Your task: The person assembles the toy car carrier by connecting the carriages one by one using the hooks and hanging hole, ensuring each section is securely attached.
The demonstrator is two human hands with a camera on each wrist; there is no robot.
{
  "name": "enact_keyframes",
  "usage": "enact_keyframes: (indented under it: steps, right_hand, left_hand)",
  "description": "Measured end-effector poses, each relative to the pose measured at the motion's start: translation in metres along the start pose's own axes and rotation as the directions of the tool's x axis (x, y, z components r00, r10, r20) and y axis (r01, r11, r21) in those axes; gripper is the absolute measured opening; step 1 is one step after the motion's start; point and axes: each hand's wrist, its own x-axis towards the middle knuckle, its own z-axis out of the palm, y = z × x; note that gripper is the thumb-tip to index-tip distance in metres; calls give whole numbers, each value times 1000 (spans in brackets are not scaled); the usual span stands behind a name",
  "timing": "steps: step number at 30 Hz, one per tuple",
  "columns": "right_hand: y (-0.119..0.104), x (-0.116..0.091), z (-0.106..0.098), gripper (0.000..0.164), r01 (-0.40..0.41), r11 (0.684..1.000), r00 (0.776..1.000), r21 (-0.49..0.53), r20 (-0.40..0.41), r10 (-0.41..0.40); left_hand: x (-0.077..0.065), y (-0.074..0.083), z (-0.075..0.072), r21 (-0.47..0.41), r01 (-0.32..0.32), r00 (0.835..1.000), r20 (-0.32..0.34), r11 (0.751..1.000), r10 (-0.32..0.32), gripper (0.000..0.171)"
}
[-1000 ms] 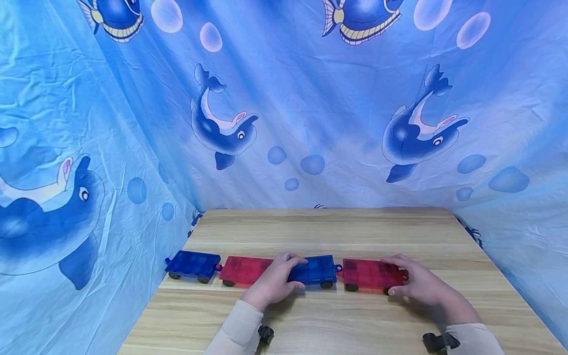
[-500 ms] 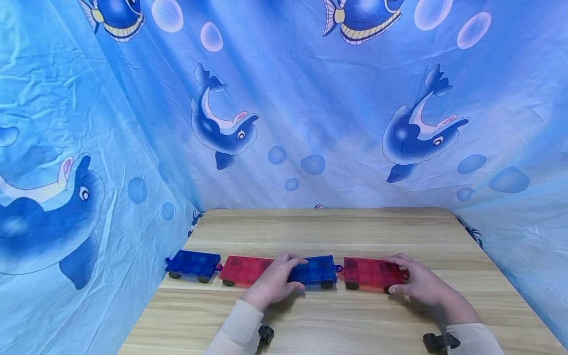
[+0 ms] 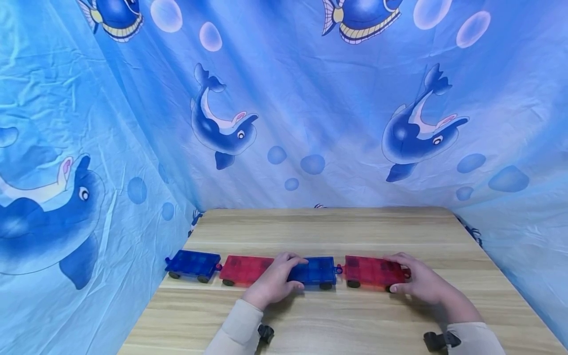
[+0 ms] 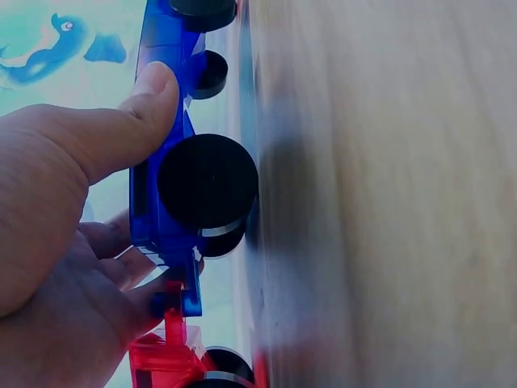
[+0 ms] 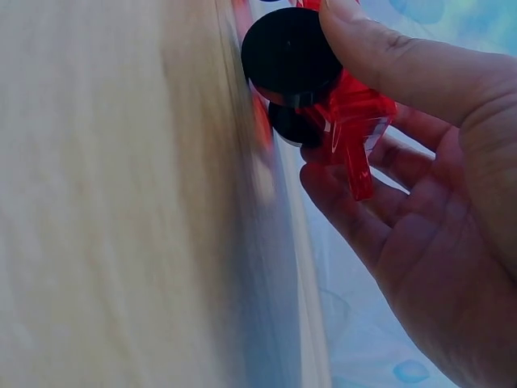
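Note:
Four-wheeled toy train cars of clear plastic stand in a row on the table, blue and red by turns. My left hand (image 3: 274, 282) grips the middle blue train car (image 3: 316, 272) by its left end, thumb on the near side and fingers on the far side. In the left wrist view, a red hitch (image 4: 174, 311) meets that car's end. My right hand (image 3: 420, 280) holds the rightmost red train car (image 3: 370, 272) at its right end. A coupling (image 3: 339, 269) lies between these two cars; whether it is hooked is too small to tell.
Further left stand another red train car (image 3: 241, 269), partly behind my left hand, and a blue train car (image 3: 193, 264) at the row's end. The wooden table (image 3: 328, 227) meets a blue curtain (image 3: 284, 118) with dolphins at its back and sides.
The rightmost red train car has shifted slightly to the right and away from me, with my right hand. The middle blue car has turned a little; my left hand stays in place.

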Motion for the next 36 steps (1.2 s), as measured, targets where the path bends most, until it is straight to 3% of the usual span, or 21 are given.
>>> enact_keyframes:
  steps: [15,36]
  right_hand:
    - [-2,0,-3,83,23,999,999,39,22,-24]
    - [3,0,-2,83,8,999,1000,39,-17,-7]
  left_hand:
    - [-1,-2,0,-52,10,1000,-1,999,-10,60]
    - [2,4,-1,132,-23,999,-19,991,26,57]
